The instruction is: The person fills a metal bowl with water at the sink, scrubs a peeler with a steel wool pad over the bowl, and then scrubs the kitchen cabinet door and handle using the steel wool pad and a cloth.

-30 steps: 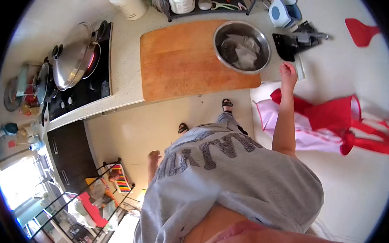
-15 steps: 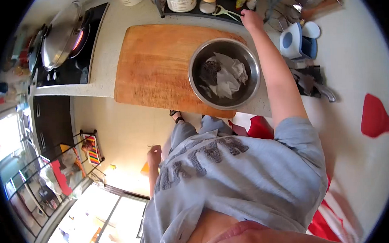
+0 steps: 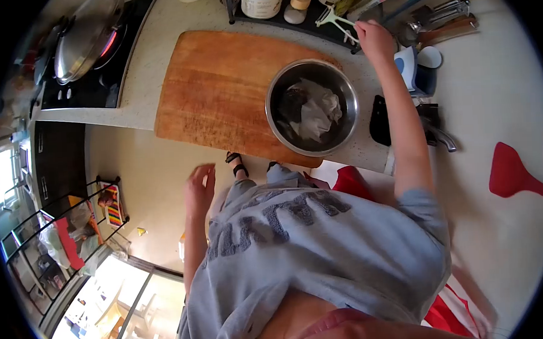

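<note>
My right hand (image 3: 375,42) grips the handle of a pale green Y-shaped peeler (image 3: 337,25). Its forked head points left, in front of the black rack. Below the counter's front edge, beside my body, my left hand (image 3: 200,183) hangs with its fingers loosely extended and nothing in them. A stainless steel bowl (image 3: 271,112) stands on the right part of a wooden cutting board (image 3: 219,87). Inside the bowl lie crumpled whitish pieces (image 3: 315,120) and a dark clump (image 3: 294,100), whose kind I cannot make out.
A lidded steel pan (image 3: 87,47) sits on the black stove (image 3: 86,93) at left, near an orange glow. Jars, one a white tub (image 3: 262,3), fill the black rack (image 3: 304,27). A metal-handled tool (image 3: 443,136) lies at right. A red spatula (image 3: 511,171) hangs on the wall.
My right hand has drawn the peeler off the rack and shifted slightly right and toward me. My left hand has risen forward, and the view has turned a little.
</note>
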Motion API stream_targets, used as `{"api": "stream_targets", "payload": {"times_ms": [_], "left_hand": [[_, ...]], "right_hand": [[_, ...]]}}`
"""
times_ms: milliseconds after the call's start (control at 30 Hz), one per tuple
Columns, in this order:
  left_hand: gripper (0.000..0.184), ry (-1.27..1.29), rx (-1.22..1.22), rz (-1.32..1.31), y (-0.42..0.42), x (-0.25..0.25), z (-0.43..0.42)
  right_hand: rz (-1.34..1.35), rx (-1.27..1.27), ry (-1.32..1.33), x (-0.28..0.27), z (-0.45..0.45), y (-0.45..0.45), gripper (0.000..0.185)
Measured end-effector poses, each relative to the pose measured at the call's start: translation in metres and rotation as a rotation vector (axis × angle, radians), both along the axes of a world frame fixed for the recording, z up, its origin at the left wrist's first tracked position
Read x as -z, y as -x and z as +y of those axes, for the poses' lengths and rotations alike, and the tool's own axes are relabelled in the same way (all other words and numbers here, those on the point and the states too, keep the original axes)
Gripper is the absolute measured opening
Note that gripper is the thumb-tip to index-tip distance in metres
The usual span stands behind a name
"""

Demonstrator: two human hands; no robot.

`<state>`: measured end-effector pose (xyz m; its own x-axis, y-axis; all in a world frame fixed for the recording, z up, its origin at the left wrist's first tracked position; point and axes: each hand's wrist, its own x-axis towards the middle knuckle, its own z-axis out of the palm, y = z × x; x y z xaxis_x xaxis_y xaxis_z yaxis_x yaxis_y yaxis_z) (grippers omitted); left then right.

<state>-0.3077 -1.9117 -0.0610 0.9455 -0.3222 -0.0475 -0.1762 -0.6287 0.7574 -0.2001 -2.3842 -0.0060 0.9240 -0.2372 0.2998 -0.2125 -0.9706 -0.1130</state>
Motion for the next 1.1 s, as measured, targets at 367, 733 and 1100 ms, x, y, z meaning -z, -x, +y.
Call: {"api": "stream_targets", "payload": {"times_ms": [367, 733, 1100], "left_hand": [[0.033, 1.222, 0.399, 0.927, -0.052, -0.087, -0.168], [0.029, 1.612, 0.216, 1.018, -0.071, -0.079, -0.163], [0.038, 1.299, 0.122, 0.961, -0.092, -0.039, -0.132]], "right_hand": [[0.173, -0.059, -0.783, -0.138, 0.143, 0.096, 0.023], [0.315, 0.043, -1.027, -0.105, 0.170, 0.116, 0.024], [0.528, 0.110, -0.152, 0.096, 0.100, 0.121, 0.018]]}}
